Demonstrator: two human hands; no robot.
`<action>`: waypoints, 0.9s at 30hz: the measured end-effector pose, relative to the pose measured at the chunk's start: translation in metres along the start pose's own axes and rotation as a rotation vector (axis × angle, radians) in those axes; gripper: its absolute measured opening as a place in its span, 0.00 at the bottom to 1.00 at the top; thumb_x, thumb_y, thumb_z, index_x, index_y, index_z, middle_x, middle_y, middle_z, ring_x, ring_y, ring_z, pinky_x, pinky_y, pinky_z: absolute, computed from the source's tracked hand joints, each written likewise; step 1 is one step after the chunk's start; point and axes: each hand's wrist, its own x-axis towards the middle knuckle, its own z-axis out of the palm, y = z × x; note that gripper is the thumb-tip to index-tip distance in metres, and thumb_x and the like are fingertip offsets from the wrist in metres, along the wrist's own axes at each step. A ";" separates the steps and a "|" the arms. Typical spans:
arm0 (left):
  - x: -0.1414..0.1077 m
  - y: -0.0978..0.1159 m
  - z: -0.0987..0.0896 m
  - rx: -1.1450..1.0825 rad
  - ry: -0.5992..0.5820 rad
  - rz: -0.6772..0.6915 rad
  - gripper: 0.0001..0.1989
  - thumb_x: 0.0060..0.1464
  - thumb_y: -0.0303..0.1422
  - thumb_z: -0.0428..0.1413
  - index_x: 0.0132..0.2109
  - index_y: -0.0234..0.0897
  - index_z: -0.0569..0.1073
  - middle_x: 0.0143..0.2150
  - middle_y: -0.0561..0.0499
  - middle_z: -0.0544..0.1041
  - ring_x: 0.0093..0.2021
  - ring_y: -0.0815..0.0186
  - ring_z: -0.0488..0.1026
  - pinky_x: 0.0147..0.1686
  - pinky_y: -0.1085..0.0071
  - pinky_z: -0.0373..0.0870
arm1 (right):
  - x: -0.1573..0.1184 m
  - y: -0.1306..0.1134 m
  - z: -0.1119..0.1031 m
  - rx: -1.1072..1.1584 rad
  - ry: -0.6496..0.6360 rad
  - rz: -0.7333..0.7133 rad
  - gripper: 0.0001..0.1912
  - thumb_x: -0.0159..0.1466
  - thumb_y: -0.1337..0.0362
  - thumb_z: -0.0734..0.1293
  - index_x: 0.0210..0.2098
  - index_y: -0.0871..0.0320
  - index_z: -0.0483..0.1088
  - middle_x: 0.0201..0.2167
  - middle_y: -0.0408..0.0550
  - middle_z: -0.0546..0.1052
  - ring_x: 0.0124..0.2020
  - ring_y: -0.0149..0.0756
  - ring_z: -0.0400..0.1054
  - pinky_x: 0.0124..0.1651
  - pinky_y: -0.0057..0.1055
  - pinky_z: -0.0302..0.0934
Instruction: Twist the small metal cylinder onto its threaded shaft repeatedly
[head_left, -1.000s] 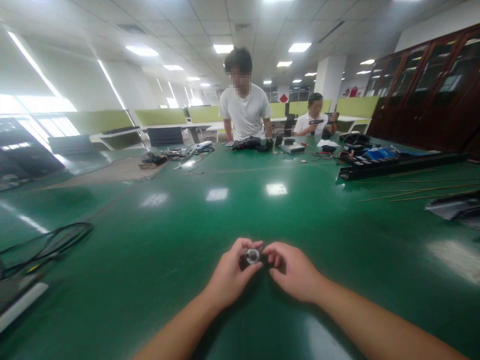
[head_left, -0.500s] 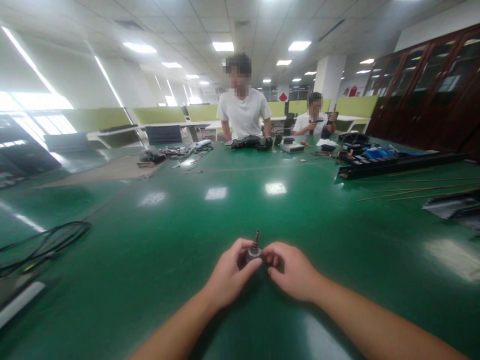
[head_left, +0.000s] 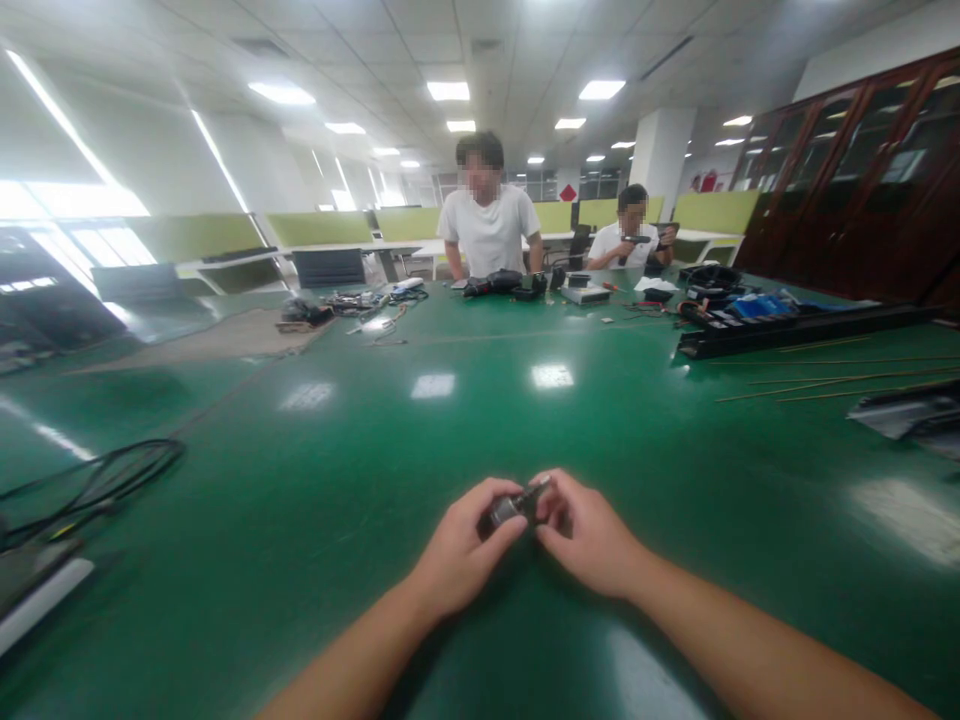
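Note:
My left hand (head_left: 474, 532) is closed around the rounded base of a small metal part with a stepped shaft (head_left: 510, 508), thumb on the near side and fingers on the far side. The part leans to the right, its thin shaft pointing at my right hand (head_left: 581, 528). The fingers of my right hand are curled, with a gap between them and the thumb. Its index fingertip is beside the shaft's tip; whether they touch I cannot tell. Both hands are low over the green tabletop (head_left: 360, 430).
Black cables (head_left: 112, 485) lie at the left edge. A long black rail (head_left: 795, 330) and thin rods (head_left: 832, 382) are at the right. Tools and electronic parts (head_left: 495, 284) line the far side, where a person in white (head_left: 491, 230) stands and another person (head_left: 606, 245) sits.
The metal part has gone from upright to tilted right in my left hand. My right fingers have risen slightly towards the shaft's tip. The standing person is slightly lower.

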 end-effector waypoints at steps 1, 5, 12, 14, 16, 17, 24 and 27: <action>0.000 -0.001 0.000 0.013 -0.005 0.019 0.12 0.61 0.37 0.56 0.51 0.43 0.72 0.47 0.51 0.75 0.47 0.63 0.71 0.49 0.69 0.64 | 0.000 -0.001 0.000 0.009 0.004 0.005 0.20 0.56 0.75 0.66 0.47 0.55 0.66 0.33 0.42 0.76 0.30 0.32 0.70 0.35 0.27 0.63; -0.002 -0.003 0.002 0.043 -0.035 0.064 0.14 0.61 0.36 0.56 0.54 0.44 0.70 0.50 0.51 0.74 0.49 0.63 0.70 0.51 0.68 0.64 | 0.000 -0.003 -0.001 0.008 0.019 0.032 0.23 0.56 0.74 0.67 0.50 0.54 0.65 0.32 0.42 0.76 0.31 0.34 0.71 0.36 0.29 0.64; -0.002 0.000 0.003 0.074 -0.019 0.038 0.13 0.60 0.35 0.56 0.51 0.40 0.69 0.46 0.48 0.73 0.45 0.62 0.70 0.46 0.67 0.66 | -0.001 -0.003 -0.002 0.036 0.040 0.024 0.23 0.55 0.73 0.67 0.50 0.54 0.66 0.38 0.44 0.76 0.32 0.33 0.71 0.37 0.28 0.65; -0.002 0.000 0.003 0.075 -0.016 0.047 0.12 0.59 0.34 0.56 0.49 0.39 0.69 0.45 0.48 0.73 0.43 0.62 0.70 0.44 0.66 0.66 | -0.002 -0.005 -0.003 0.066 0.031 0.009 0.22 0.54 0.73 0.68 0.49 0.55 0.66 0.38 0.44 0.76 0.32 0.33 0.71 0.36 0.28 0.65; -0.002 0.001 0.003 0.062 -0.016 0.070 0.10 0.59 0.34 0.57 0.48 0.38 0.70 0.43 0.48 0.74 0.42 0.62 0.70 0.43 0.67 0.66 | -0.003 -0.006 -0.005 0.098 0.018 -0.002 0.20 0.54 0.72 0.68 0.46 0.56 0.68 0.36 0.44 0.76 0.33 0.33 0.72 0.37 0.28 0.65; -0.002 0.001 0.003 0.050 -0.016 0.089 0.10 0.59 0.34 0.57 0.47 0.38 0.71 0.43 0.48 0.74 0.42 0.62 0.70 0.43 0.67 0.66 | -0.003 -0.007 -0.005 0.108 0.018 -0.001 0.18 0.54 0.72 0.68 0.44 0.57 0.69 0.35 0.44 0.77 0.33 0.33 0.72 0.37 0.28 0.65; -0.002 -0.001 0.003 0.018 -0.023 0.181 0.08 0.59 0.32 0.58 0.46 0.37 0.73 0.43 0.48 0.75 0.43 0.64 0.71 0.45 0.68 0.67 | 0.000 -0.011 -0.008 0.081 0.023 -0.002 0.10 0.54 0.70 0.69 0.37 0.59 0.76 0.33 0.47 0.80 0.35 0.38 0.74 0.39 0.30 0.67; -0.001 -0.001 0.004 0.024 -0.001 0.185 0.07 0.59 0.32 0.59 0.45 0.38 0.73 0.42 0.48 0.75 0.43 0.64 0.72 0.44 0.69 0.67 | 0.000 -0.011 -0.008 0.085 0.036 -0.010 0.10 0.54 0.70 0.69 0.36 0.60 0.77 0.34 0.48 0.81 0.37 0.39 0.75 0.40 0.31 0.68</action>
